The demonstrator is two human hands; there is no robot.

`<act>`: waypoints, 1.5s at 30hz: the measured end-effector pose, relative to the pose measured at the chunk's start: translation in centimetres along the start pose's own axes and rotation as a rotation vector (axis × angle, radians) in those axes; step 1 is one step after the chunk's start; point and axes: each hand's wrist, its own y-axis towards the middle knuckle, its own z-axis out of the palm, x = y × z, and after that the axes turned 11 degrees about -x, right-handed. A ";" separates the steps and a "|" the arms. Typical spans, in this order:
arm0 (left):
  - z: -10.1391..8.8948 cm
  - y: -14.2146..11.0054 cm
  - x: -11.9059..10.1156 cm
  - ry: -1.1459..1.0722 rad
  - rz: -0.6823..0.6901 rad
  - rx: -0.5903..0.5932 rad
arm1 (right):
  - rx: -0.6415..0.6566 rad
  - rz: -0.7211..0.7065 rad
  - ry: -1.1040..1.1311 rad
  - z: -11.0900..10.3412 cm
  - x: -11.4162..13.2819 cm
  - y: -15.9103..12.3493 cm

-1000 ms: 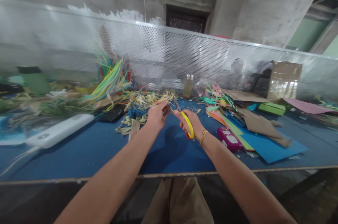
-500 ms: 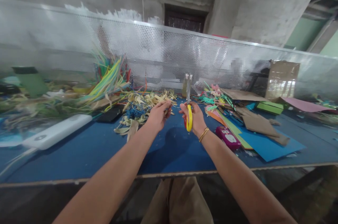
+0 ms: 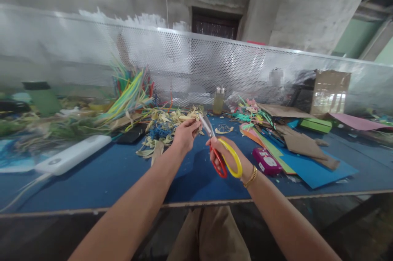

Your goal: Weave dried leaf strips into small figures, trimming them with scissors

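My right hand [image 3: 225, 152] grips scissors [image 3: 225, 150] with one red and one yellow handle loop. Their blades are spread and point forward and left, the tips close to the fingertips of my left hand [image 3: 186, 135]. The left fingers are pinched together; what they hold is too small to make out against the pale strips behind. Just beyond that hand lies a heap of pale dried leaf strips [image 3: 173, 117], with a tangle of blue shreds [image 3: 158, 130] in it. A loose pale scrap [image 3: 224, 130] rests on the blue tabletop [image 3: 196, 187].
To the left are a white power strip [image 3: 73, 154], a dark flat object [image 3: 132, 135], colourful stems [image 3: 129, 93] and a green bottle [image 3: 43, 99]. Rightward lie a purple box [image 3: 266, 161], blue paper [image 3: 310, 166] and cardboard [image 3: 303, 144]. A glass jar [image 3: 218, 101] stands before the perforated divider [image 3: 196, 58].
The scissors have swung from upright to tilting left, and their blades have parted beside my left fingertips. My right hand has turned and come slightly nearer to me.
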 end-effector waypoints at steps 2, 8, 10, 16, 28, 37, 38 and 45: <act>0.1 -0.1 -0.1 0.008 0.023 0.016 | 0.042 0.047 -0.033 0.3 -0.2 -1.1; 0.6 -0.5 -0.3 -0.002 0.082 -0.035 | 0.037 0.097 -0.075 1.4 0.2 -1.2; 0.7 -0.6 -0.3 0.006 0.084 -0.021 | 0.028 0.090 -0.059 1.6 0.4 -0.8; 0.9 -1.0 -0.2 -0.028 0.066 0.012 | 0.038 0.079 -0.056 2.1 0.6 -0.2; 1.2 -1.9 -1.0 -0.010 0.059 0.007 | 0.069 0.113 -0.141 1.7 2.7 -0.5; 0.9 -1.6 -0.7 -0.057 0.054 0.041 | 0.060 0.119 -0.130 1.9 3.3 -0.3; 0.9 -1.6 -0.7 -0.058 0.046 0.044 | 0.061 0.115 -0.127 2.0 3.2 -0.2; 0.9 -1.7 -0.6 -0.074 0.021 0.075 | 0.059 0.076 -0.133 2.3 2.6 0.3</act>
